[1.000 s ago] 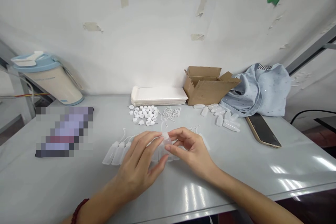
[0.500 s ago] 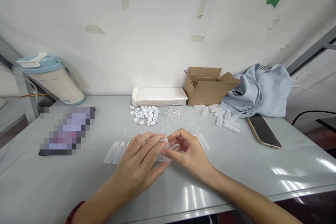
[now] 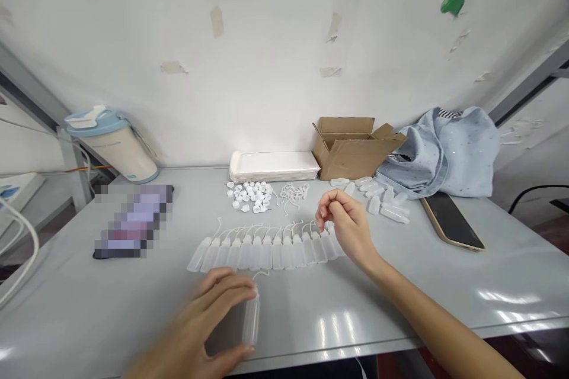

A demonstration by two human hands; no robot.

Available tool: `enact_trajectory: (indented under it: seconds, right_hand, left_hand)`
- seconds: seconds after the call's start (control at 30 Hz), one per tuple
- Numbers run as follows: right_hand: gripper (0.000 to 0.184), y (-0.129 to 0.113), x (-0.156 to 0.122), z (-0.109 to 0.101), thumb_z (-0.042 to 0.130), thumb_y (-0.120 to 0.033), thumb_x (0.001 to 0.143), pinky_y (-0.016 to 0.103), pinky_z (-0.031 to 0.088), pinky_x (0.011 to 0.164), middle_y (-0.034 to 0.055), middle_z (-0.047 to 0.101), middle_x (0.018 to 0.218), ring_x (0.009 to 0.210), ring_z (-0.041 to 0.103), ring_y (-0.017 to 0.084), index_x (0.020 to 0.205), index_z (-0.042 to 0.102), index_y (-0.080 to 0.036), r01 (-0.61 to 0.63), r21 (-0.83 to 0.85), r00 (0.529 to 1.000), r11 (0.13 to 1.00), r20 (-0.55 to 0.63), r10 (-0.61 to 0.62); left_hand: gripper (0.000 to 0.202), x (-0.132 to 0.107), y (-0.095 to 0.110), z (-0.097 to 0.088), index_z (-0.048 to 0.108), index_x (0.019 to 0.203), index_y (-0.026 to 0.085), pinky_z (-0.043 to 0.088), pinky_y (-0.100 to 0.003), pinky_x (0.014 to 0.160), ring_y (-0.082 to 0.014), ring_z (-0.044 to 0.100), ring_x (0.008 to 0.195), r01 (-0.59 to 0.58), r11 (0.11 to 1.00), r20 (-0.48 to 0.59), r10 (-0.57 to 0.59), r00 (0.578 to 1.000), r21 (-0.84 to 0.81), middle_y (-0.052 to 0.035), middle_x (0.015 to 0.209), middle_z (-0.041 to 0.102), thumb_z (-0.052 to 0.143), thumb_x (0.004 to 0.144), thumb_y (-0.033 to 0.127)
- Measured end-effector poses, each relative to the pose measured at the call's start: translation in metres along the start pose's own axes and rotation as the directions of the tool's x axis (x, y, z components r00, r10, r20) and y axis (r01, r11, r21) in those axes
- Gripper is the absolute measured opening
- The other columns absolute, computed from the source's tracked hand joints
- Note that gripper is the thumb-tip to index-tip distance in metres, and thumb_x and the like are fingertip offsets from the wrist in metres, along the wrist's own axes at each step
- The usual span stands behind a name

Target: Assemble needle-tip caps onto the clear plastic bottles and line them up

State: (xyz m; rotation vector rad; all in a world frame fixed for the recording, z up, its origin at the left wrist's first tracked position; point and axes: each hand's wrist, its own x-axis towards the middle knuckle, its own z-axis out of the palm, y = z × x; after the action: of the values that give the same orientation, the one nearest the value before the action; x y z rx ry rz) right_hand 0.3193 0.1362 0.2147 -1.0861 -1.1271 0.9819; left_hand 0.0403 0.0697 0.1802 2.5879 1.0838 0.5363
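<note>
**Head view: small bottle gripped just in front of the row**

Held the small bottle (image 3: 251, 321) in the left hand (image 3: 208, 323), just in front of the row of bottles (image 3: 267, 249) and toward its left half, low over the table (image 3: 400, 284). Closed the fingers over the upper side of the body with the thumb under it, a loose wrap rather than a squeeze; could not read the grip more finely through the blur.

Judged it from its look as translucent thin-walled plastic with a white nozzle end and a thin tether curling off the top. Probably very light, slightly squashy under pressure, smooth enough to slide in dry fingers, and unlikely to break. Best gripped across the middle of the body, not by the tether or the narrow neck.

Held the right hand (image 3: 349, 225) above the right end of the row, fingers curled in and thumb tip against the fingertips; could not tell whether anything thin sat in that pinch.

Noted white caps (image 3: 249, 195) and loose tethers (image 3: 294, 192) just behind the row, spare bottles (image 3: 383, 201) behind its right end, and a cardboard box (image 3: 351, 145) farther back.
</note>
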Motion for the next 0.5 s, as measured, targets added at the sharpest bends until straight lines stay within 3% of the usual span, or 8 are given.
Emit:
enact_trajectory:
  seconds: [0.17, 0.3, 0.5]
  right_hand:
    - [0.014, -0.0019, -0.0065, 0.0022, 0.042, -0.019, 0.078, 0.025, 0.041, 0.048, -0.006, 0.045, 0.053, 0.046, 0.048, 0.009, 0.071, 0.054, -0.018, 0.035, -0.056, 0.997, 0.998, 0.068, -0.031]
    - [0.014, -0.0006, -0.0072, 0.0024, 0.04, -0.015, 0.074, 0.023, 0.033, 0.044, -0.0071, 0.039, 0.047, 0.042, 0.04, 0.008, 0.063, 0.049, -0.019, 0.032, -0.145, 0.999, 0.989, 0.036, -0.027]
    - [0.017, 0.0036, -0.0032, 0.0004, 0.037, -0.012, 0.072, 0.022, 0.03, 0.042, -0.0065, 0.035, 0.051, 0.044, 0.034, 0.008, 0.058, 0.042, -0.021, 0.03, -0.027, 0.999, 0.999, 0.022, -0.03]
  left_hand:
    - [0.041, -0.0005, -0.0062, 0.0023, 0.056, 0.119, 0.026, 0.057, -0.035, 0.086, -0.0263, 0.055, 0.115, -0.069, 0.994, -0.059, 0.074, 0.996, 0.08, -0.0065, 0.12, 0.063, 0.064, 0.079, 0.026]
    - [0.04, -0.0022, -0.0088, 0.0036, 0.055, 0.119, 0.024, 0.056, -0.034, 0.088, -0.0259, 0.053, 0.117, -0.085, 0.989, -0.052, 0.092, 0.994, 0.121, -0.0082, 0.122, 0.061, 0.062, 0.081, 0.029]
    - [0.042, -0.0043, -0.0074, 0.0041, 0.055, 0.12, 0.023, 0.056, -0.033, 0.087, -0.0267, 0.051, 0.117, -0.102, 0.982, -0.057, 0.113, 0.992, 0.16, -0.0077, 0.123, 0.06, 0.064, 0.079, 0.029]
